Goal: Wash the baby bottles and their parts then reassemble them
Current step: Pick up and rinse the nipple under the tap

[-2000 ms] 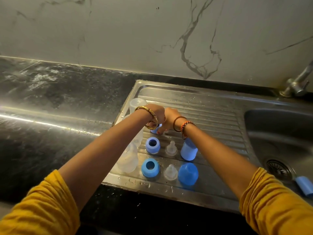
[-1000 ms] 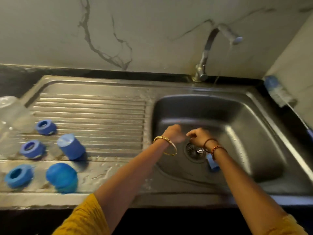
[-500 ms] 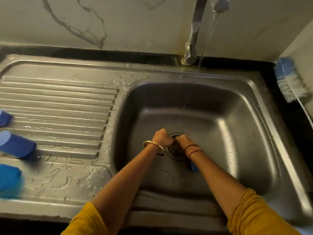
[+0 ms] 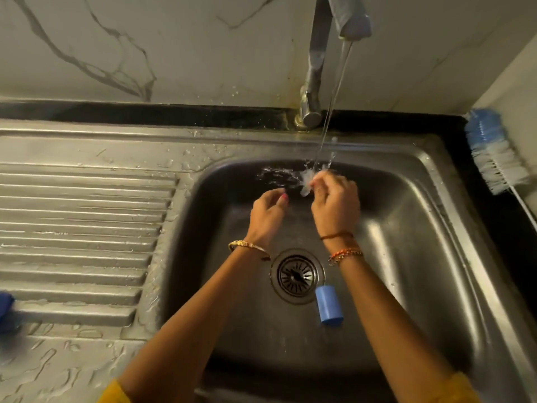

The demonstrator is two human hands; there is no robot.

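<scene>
Head view looks straight down into the steel sink, where a thin stream from the tap falls onto a small clear part, likely a teat, though splash and blur make it hard to be sure. The right hand holds it up under the water, fingers curled and pinched on it. The left hand hangs just beside, fingers loosely bent and holding nothing, near the part but apart from it.

A blue cap lies on its side in the basin, just beside the drain. A bottle brush rests on the bench at the right, well apart from the hands.

This looks like the rinsing step, with washing not yet finished. I judge the next move calls for turning the soft part so water runs through it, with a firm pinch, since it is wet and slippery and the drain sits below. The cap in the basin seems yet to be rinsed.
</scene>
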